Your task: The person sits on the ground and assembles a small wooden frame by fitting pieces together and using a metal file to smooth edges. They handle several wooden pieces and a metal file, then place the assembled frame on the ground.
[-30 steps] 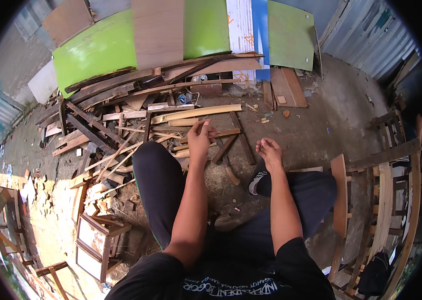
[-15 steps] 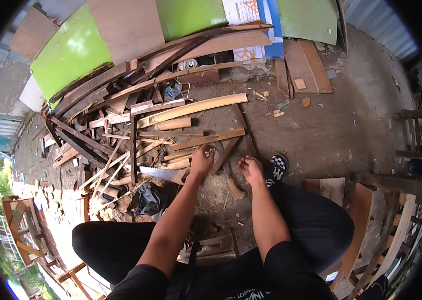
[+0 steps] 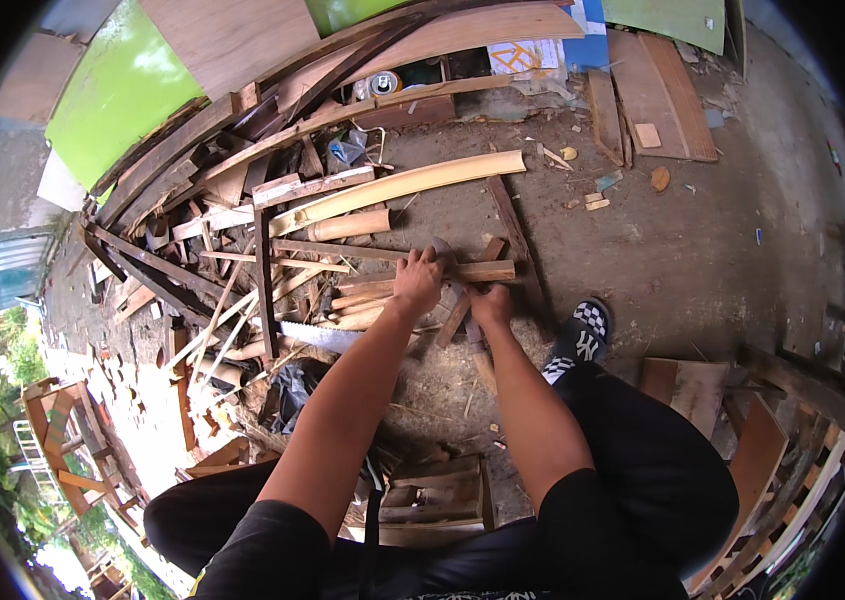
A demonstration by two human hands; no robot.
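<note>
In front of me lies a knife with a dark curved blade [image 3: 446, 258] and a wooden handle [image 3: 484, 364]. My left hand [image 3: 418, 282] has its fingers curled at the blade's far end, and what they grip is hidden. My right hand [image 3: 491, 306] is closed at the knife, between blade and handle. A brown wooden strip [image 3: 491, 271] runs crosswise beside both hands. Another short strip [image 3: 455, 322] lies slanted under it. Left of my left forearm is a handsaw blade [image 3: 321, 335], its handle end hidden by the arm.
Scrap wood and bamboo, including a split bamboo length [image 3: 413, 198], pile up at left. A dark wooden bar [image 3: 521, 250] lies on the right. Near my left knee is a black plastic bag [image 3: 295, 392]. A can [image 3: 383, 84] sits farther back. My shoe [image 3: 588, 330] is at right.
Both hands have moved forward and closer together, coming down onto the knife and strips. The view has shifted, and the wooden strip lies at a different angle.
</note>
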